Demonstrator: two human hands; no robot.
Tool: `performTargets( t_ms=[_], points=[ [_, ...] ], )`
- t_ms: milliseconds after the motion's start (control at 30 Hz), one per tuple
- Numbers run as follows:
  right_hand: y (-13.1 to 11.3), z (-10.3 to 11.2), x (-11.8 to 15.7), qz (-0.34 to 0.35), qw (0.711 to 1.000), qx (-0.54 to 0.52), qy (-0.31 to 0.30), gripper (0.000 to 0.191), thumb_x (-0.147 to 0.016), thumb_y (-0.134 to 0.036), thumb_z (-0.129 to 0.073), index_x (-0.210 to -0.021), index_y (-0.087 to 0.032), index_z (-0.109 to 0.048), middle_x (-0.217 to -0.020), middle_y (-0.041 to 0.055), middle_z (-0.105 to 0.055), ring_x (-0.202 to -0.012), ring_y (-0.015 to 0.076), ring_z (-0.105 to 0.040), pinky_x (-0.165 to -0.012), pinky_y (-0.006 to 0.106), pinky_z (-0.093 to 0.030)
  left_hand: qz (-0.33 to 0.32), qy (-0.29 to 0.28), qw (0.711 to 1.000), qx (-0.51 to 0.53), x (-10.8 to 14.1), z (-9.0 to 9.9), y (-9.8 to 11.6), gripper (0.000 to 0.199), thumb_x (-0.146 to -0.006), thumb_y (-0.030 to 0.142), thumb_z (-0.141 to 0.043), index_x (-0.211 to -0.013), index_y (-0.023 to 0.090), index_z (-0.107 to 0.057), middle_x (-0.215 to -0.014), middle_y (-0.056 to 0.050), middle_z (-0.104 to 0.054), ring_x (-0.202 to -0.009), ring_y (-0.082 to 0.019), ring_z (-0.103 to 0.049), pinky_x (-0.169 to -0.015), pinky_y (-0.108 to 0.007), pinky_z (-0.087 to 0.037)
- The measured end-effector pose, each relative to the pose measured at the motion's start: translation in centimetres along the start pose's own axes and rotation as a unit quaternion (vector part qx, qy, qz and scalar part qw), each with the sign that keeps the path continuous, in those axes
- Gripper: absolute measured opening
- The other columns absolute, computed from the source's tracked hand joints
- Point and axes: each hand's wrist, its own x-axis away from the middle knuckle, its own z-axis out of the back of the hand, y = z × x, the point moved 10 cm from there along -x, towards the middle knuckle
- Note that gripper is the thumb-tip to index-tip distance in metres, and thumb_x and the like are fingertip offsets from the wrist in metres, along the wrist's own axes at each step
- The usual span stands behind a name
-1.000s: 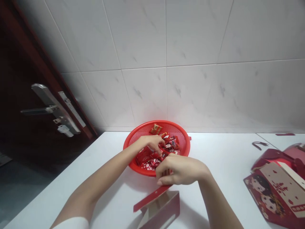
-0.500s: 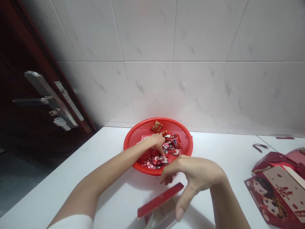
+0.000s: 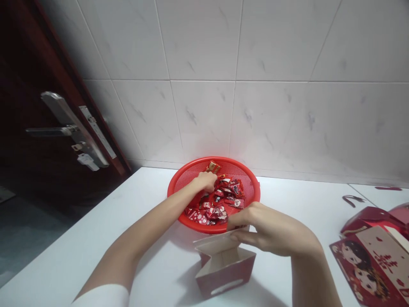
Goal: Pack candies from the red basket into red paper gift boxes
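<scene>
My left hand (image 3: 207, 181) reaches into a red plastic basket (image 3: 172, 187) full of wrapped candies (image 3: 220, 204). Its fingers are curled down among the wrappers, and what they hold, if anything, is hidden. A gold-wrapped candy (image 3: 213, 167) lies just beyond it near the far rim. In front of the basket, an open-topped red paper gift box (image 3: 228, 275) with a pale inside stands on the table. My right hand (image 3: 271, 228) pinches the box's far upper edge, thumb on the near side and fingers behind.
On the right of the white table (image 3: 153, 273) lie red gift boxes (image 3: 383, 260) printed with cartoon figures, and a dark red ribbon strip (image 3: 351, 199). A tiled wall (image 3: 271, 119) rises behind. At left is a dark door with a metal handle (image 3: 51, 131).
My right hand has closed on the edge of the gift box, which now stands with its open top in view. My left hand has shifted slightly left and up within the basket, fingers more curled.
</scene>
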Motion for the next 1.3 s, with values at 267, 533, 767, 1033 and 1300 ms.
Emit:
performTargets(
  t_ms=[267,533,767,1033,1300],
  points=[
    [1.3,3.0,1.5,0.022,0.99,-0.116,0.077,0.031,-0.085,-0.046,-0.075,-0.102,-0.02,-0.072,-0.099,0.0046,-0.075,-0.092,0.0199,-0.067,-0.08,0.029,-0.051,0.015,-0.076,0.997,0.004,1.3,0.0,-2.1,0.067,-0.062,0.029,-0.085,-0.127,0.028,-0.069,-0.124,-0.009,-0.072,-0.109,-0.032,-0.068,-0.088,-0.034,-0.055],
    [5.5,5.7,-0.9,0.026,0.952,-0.163,0.259,0.015,-0.09,-0.031,-0.065,-0.098,-0.02,-0.07,-0.102,0.0051,-0.075,-0.094,0.0197,-0.07,-0.085,0.034,-0.054,-0.023,0.135,0.987,-0.089,4.7,4.2,-3.1,0.057,-0.072,0.001,-0.063,-0.12,0.029,-0.074,-0.154,-0.01,-0.049,-0.145,-0.038,-0.036,-0.113,-0.055,-0.035],
    [9.2,3.9,-5.3,0.003,0.922,-0.189,0.339,0.018,-0.085,-0.015,-0.059,-0.101,-0.02,-0.068,-0.106,0.0063,-0.075,-0.099,0.0218,-0.07,-0.09,0.038,-0.053,-0.175,-0.095,0.978,0.054,6.2,-2.3,1.4,0.029,-0.071,0.018,-0.072,-0.1,0.024,-0.077,-0.099,-0.005,-0.076,-0.086,-0.025,-0.069,-0.074,-0.03,-0.051],
    [13.1,1.4,-6.6,-0.117,0.929,-0.194,0.291,0.016,-0.085,-0.019,-0.064,-0.101,-0.017,-0.065,-0.111,0.0099,-0.073,-0.097,0.024,-0.068,-0.087,0.038,-0.052,-0.038,-0.082,0.996,-0.02,4.9,-4.7,0.5,0.077,-0.048,0.034,-0.091,-0.119,0.016,-0.07,-0.12,-0.023,-0.069,-0.11,-0.046,-0.065,-0.096,-0.054,-0.048],
    [13.8,1.2,-6.7,-0.12,0.919,-0.236,0.293,0.016,-0.083,-0.022,-0.065,-0.099,-0.019,-0.066,-0.107,0.0075,-0.073,-0.094,0.0221,-0.068,-0.081,0.035,-0.052,-0.049,-0.07,0.994,-0.071,3.1,-3.5,-0.7,0.027,-0.055,0.025,-0.085,-0.075,0.021,-0.068,-0.08,-0.007,-0.07,-0.089,-0.032,-0.067,-0.083,-0.039,-0.05]
  ],
)
